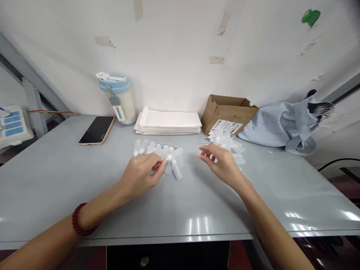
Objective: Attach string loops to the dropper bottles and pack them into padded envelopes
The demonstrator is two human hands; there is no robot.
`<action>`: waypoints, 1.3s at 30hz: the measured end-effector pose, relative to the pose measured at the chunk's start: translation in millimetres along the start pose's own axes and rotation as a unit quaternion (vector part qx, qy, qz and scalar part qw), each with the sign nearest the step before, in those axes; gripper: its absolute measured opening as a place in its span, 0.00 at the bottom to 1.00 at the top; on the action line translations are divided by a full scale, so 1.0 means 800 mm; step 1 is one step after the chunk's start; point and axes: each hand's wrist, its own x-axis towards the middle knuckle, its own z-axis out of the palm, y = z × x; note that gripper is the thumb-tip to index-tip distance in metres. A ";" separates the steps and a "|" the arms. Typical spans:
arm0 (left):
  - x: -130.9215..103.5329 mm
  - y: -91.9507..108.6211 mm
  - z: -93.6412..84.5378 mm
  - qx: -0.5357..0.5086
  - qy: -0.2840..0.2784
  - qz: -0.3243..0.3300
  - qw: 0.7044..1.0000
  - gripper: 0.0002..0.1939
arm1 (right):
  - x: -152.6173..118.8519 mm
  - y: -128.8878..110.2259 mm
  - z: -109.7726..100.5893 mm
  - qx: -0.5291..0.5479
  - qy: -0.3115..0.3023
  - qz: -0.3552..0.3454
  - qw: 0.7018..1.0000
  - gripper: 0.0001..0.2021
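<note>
My left hand (146,168) is closed, thumb and forefinger pinching the narrow tip end of a small translucent dropper bottle (176,153). That bottle lies tilted over a cluster of similar bottles; one clear-bodied bottle (177,170) points toward me, and several more, such as the bottle (137,147) at the left end, lie in a loose row behind my fingers. My right hand (221,163) hovers with thumb and fingers apart, nothing visible between them. Beside and partly behind it is a heap of small translucent pieces (237,148), whose exact kind I cannot make out.
Behind the bottles lies a stack of white envelopes (171,120). An open cardboard box (227,112) stands right of it, beside a light blue cloth bag (272,123). At left are a tumbler (123,101) and a phone (97,130) on the grey table (135,221).
</note>
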 end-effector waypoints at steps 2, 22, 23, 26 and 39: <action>-0.001 -0.002 0.003 0.036 -0.010 0.006 0.999 0.11 | 0.001 0.010 -0.008 -0.042 -0.018 0.034 0.998 0.07; -0.006 0.000 0.008 0.063 -0.084 -0.058 0.993 0.20 | -0.015 0.050 -0.073 -0.215 -0.242 0.301 0.897 0.05; -0.006 0.000 0.008 0.062 -0.085 -0.054 0.993 0.20 | -0.015 0.051 -0.072 -0.215 -0.243 0.299 0.897 0.04; -0.007 0.000 0.009 0.057 -0.083 -0.047 0.994 0.20 | -0.016 0.052 -0.068 -0.215 -0.242 0.295 0.899 0.03; -0.005 0.004 0.007 0.045 -0.054 -0.023 0.997 0.20 | -0.007 0.035 -0.055 -0.151 -0.229 0.217 0.937 0.05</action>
